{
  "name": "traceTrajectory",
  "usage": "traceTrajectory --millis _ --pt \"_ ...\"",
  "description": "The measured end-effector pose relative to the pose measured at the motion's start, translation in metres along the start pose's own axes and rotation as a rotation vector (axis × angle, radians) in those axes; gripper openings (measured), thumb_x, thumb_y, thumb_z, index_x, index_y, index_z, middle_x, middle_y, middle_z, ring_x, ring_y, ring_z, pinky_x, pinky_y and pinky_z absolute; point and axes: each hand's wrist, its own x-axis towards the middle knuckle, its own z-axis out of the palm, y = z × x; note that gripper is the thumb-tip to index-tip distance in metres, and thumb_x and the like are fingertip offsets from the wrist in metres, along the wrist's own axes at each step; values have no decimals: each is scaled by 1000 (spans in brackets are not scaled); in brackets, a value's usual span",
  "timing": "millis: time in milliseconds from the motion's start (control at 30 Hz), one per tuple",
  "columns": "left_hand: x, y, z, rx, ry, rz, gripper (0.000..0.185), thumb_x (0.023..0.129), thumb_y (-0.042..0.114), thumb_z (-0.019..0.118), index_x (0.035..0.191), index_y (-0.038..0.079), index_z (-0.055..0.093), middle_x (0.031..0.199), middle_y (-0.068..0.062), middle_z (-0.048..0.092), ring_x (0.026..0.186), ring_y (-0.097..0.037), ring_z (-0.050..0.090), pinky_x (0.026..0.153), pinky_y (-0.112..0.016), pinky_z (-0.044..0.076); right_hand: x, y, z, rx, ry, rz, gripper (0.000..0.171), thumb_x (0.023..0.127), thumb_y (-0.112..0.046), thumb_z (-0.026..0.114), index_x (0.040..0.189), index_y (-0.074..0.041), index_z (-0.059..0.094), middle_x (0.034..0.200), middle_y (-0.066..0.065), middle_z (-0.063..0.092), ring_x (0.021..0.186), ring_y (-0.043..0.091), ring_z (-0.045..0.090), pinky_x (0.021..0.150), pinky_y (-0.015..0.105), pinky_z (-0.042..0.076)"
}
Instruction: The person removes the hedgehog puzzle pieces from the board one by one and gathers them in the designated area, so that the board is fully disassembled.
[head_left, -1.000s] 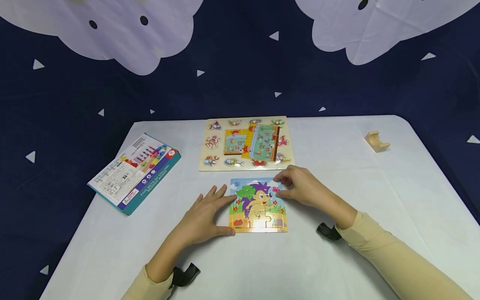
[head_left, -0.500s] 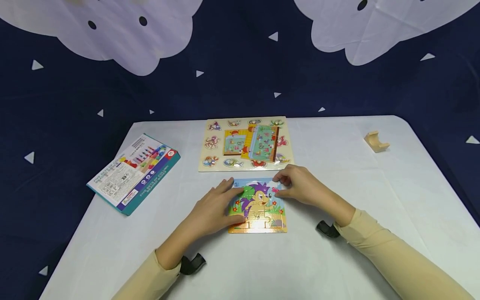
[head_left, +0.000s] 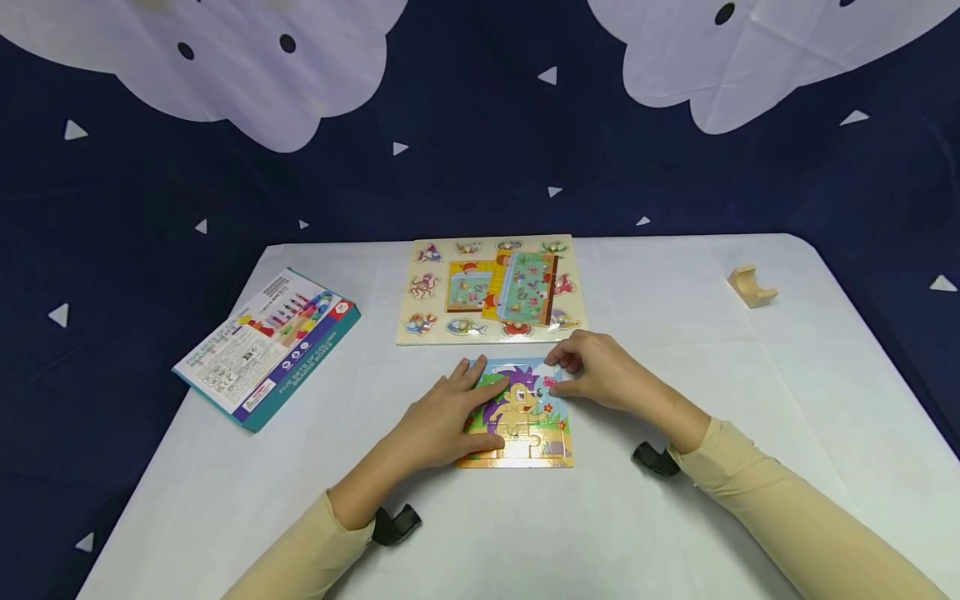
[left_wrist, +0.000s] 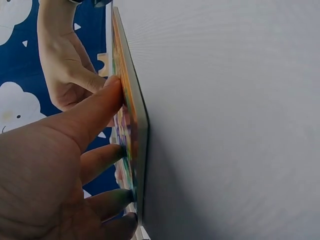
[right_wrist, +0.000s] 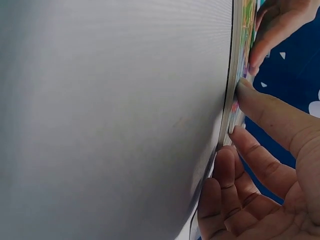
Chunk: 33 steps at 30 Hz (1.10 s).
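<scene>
Wooden and brightly printed, the hedgehog puzzle (head_left: 517, 412) lay flat on the white bench (head_left: 750, 400), just in front of the larger animal peg board (head_left: 491, 287); the left hand (head_left: 442, 417) rested on its left half with straight, slightly spread fingers (left_wrist: 100, 107) pressing the picture; the right hand (head_left: 600, 371) sat at its upper right corner, curled fingers (right_wrist: 260, 115) pinching that edge; a teal box (head_left: 266, 346) lay well to the left; a small wooden block (head_left: 752, 285) stood far right.
</scene>
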Motion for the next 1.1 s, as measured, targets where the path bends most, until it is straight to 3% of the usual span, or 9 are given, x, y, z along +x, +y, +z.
traceTrajectory --millis 467,1100 --pt "-1 1 1 24 -8 3 78 87 56 71 154 32 40 168 -8 18 156 -34 15 120 -60 24 2 3 0 18 -1 -36 33 73 -18 90 99 -7 73 90 3 66 81 13 59 75 26 52" --pt "-1 2 0 24 3 -14 78 85 56 74 153 32 43 168 -7 20 156 -34 16 120 -61 26 7 2 -3 91 -81 1 33 75 -16 89 99 -6 68 87 3 62 79 13 56 71 22 49"
